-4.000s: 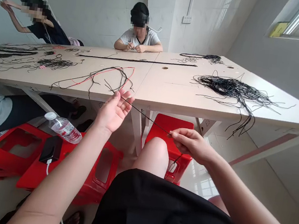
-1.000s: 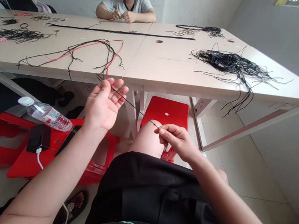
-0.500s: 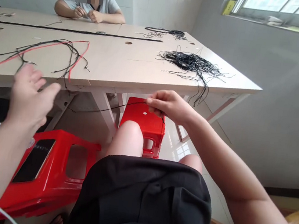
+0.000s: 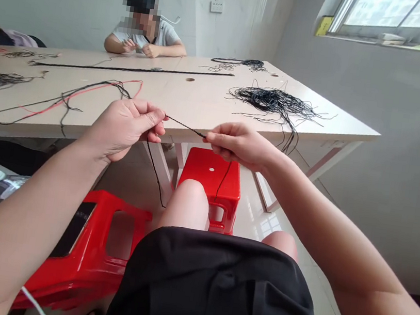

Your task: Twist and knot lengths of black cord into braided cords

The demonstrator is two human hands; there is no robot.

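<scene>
A thin black braided cord [image 4: 186,125] is stretched between my two hands, just in front of the table's near edge. My left hand [image 4: 130,124] pinches one part of it between thumb and fingers, and a loose end hangs below that hand towards my knee. At the other side my right hand [image 4: 233,141] is closed on the cord, with another length dangling beneath it over a red stool [image 4: 211,171]. On the table behind my left hand lie black cords with a red cord [image 4: 87,88] among them.
A tangled pile of black cords [image 4: 274,101] lies on the right of the pale table [image 4: 186,102]. Across the table sits a person [image 4: 148,39] with both hands raised. At lower left, a second red stool [image 4: 103,247] holds a dark phone [image 4: 74,229], near a clear bottle [image 4: 5,183].
My left hand has come from the far left, where it was open, and now grips the cord near my right hand. The view has tilted up and turned left slightly.
</scene>
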